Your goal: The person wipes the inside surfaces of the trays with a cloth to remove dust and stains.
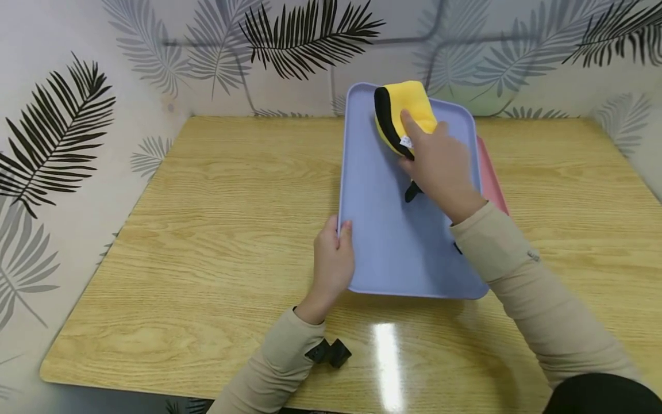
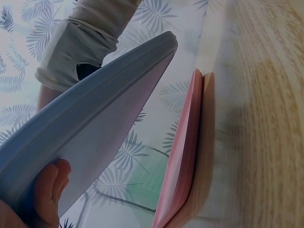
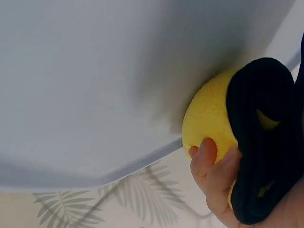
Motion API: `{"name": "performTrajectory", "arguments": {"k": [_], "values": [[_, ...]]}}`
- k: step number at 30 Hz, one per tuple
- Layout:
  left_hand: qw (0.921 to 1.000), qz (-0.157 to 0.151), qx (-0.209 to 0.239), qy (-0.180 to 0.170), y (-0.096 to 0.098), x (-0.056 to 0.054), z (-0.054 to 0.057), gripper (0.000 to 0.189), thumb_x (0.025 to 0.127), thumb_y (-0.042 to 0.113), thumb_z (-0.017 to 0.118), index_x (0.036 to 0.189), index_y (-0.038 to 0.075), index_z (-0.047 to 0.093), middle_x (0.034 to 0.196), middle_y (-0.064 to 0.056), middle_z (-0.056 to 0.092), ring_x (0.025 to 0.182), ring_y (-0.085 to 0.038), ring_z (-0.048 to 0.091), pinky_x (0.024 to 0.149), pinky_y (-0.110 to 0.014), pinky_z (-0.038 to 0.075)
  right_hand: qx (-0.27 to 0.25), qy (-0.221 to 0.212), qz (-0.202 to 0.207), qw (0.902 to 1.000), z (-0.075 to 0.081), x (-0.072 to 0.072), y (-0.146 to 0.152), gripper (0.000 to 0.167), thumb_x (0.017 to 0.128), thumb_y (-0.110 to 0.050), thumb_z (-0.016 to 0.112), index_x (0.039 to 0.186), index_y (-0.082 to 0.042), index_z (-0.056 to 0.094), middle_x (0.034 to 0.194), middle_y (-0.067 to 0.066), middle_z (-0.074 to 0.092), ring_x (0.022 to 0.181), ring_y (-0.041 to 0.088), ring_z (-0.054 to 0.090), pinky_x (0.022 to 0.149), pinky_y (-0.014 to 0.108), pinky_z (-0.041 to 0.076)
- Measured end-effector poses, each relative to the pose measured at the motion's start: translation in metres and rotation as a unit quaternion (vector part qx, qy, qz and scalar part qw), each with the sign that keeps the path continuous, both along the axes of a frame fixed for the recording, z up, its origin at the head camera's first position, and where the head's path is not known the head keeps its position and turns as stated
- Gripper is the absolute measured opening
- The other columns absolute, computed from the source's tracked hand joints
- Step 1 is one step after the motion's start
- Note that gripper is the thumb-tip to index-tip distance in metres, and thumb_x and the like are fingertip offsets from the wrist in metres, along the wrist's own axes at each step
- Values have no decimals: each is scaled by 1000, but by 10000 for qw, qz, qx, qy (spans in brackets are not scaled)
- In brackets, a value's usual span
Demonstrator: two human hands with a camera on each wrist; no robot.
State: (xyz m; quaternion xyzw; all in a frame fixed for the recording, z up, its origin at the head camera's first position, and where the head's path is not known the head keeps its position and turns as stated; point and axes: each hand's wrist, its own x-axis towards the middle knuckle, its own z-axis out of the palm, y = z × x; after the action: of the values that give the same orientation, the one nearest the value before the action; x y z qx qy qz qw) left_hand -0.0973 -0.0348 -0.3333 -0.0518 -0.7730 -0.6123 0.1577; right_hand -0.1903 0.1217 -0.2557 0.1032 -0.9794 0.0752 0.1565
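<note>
My left hand (image 1: 333, 264) grips the left rim of a blue-lavender tray (image 1: 383, 236), which is raised and tilted above the table. The left wrist view has the fingers (image 2: 52, 187) curled over the tray's edge (image 2: 90, 99). My right hand (image 1: 442, 164) holds a folded yellow cloth (image 1: 414, 103) with a black border against the tray's upper part. Up close in the right wrist view, the yellow fleecy cloth (image 3: 209, 109) is bunched in the hand and meets the tray surface (image 3: 85, 85). The palm side is partly hidden behind the black border.
A pink tray (image 1: 491, 175) lies on the wooden table (image 1: 217, 230), mostly hidden behind the blue one; the left wrist view has its rim (image 2: 183, 152). A wall with leaf-patterned covering (image 1: 310, 40) borders the table's back and left side.
</note>
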Motion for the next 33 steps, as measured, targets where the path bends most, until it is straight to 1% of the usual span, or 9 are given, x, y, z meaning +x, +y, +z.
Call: {"name": "performTrajectory", "arguments": {"k": [3, 6, 11, 13, 16, 21, 26, 31, 33], "values": [[10000, 14, 10, 27, -1, 1, 1, 14, 91, -1, 43, 90, -12, 53, 64, -8, 45, 56, -15, 41, 49, -27, 37, 10, -51, -73, 10000, -1, -2, 10, 66, 82, -22, 64, 138, -12, 31, 83, 28, 47, 57, 37, 46, 49, 46, 40], [10000, 18, -5, 15, -2, 1, 2, 15, 91, -1, 43, 91, -12, 53, 64, -8, 45, 56, -15, 40, 49, -27, 37, -17, -107, -157, 9998, -1, -3, 20, 66, 81, -22, 65, 137, -11, 32, 77, 27, 48, 63, 41, 48, 51, 48, 40], [10000, 0, -32, 68, -4, 1, 4, 16, 92, 0, 43, 94, -12, 53, 64, -7, 43, 55, -14, 39, 49, -26, 36, -97, -561, -432, 9974, -4, -8, 38, 66, 81, -22, 62, 138, -12, 30, 76, 27, 50, 76, 44, 50, 49, 50, 39], [9999, -12, -43, 118, -5, 1, 4, 16, 92, -1, 42, 94, -12, 53, 63, -7, 43, 54, -14, 39, 48, -26, 36, -63, -802, -594, 9950, -6, -10, 44, 67, 82, -23, 61, 139, -11, 28, 79, 29, 50, 80, 44, 50, 49, 50, 39], [9998, -15, -75, 182, -6, 1, 5, 15, 92, -1, 42, 93, -12, 52, 61, -5, 40, 52, -13, 37, 46, -25, 34, 74, -978, -771, 9922, -8, -12, 51, 67, 83, -23, 61, 139, -9, 27, 81, 31, 50, 80, 45, 50, 49, 49, 40], [9997, -6, -121, 189, -6, 0, 4, 14, 92, -1, 42, 88, -11, 51, 60, -3, 38, 51, -12, 36, 44, -24, 33, 198, -1169, -877, 9891, -10, -14, 56, 68, 84, -25, 60, 139, -9, 24, 85, 34, 48, 75, 46, 50, 46, 48, 39], [9999, 13, -75, 87, -6, -1, 3, 15, 92, -1, 42, 90, -12, 52, 61, -3, 38, 53, -13, 36, 47, -24, 33, 226, -1054, -845, 9906, -12, -14, 53, 67, 84, -27, 60, 139, -9, 26, 81, 33, 47, 70, 44, 50, 44, 47, 38], [10000, 62, -59, 19, -6, -2, 4, 15, 91, -2, 42, 90, -12, 52, 61, -3, 36, 55, -14, 35, 49, -25, 32, 90, -807, -716, 9941, -10, -12, 46, 66, 83, -27, 59, 138, -6, 29, 79, 31, 49, 75, 44, 50, 47, 49, 39], [10000, 77, -48, 3, -5, -1, 4, 15, 91, -2, 41, 89, -12, 52, 62, -3, 37, 55, -14, 35, 49, -26, 32, 58, -731, -621, 9954, -9, -11, 42, 66, 83, -27, 59, 138, -6, 29, 74, 28, 49, 74, 43, 50, 47, 48, 39]]}}
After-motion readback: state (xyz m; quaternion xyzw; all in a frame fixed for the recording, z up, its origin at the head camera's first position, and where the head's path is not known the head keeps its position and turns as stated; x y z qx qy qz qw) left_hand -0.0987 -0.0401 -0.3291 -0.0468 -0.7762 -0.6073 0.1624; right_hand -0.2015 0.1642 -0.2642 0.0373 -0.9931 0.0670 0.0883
